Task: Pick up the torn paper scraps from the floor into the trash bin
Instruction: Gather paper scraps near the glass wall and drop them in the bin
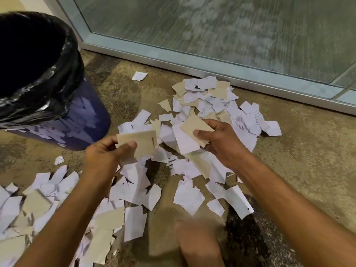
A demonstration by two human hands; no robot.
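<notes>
Left hand: the left hand pinches a tan cardboard scrap between thumb and fingers, its long axis running left to right.
Right hand: the right hand is clamped on a tan scrap stacked over a white scrap; the tan one's long axis slants from upper left to lower right.
Paper scraps: white and tan paper scraps lie strewn over the floor, from the glass door frame down to the near left corner.
Trash bin: the blue trash bin with its black liner stands upright at the far left, just beside the scraps.
</notes>
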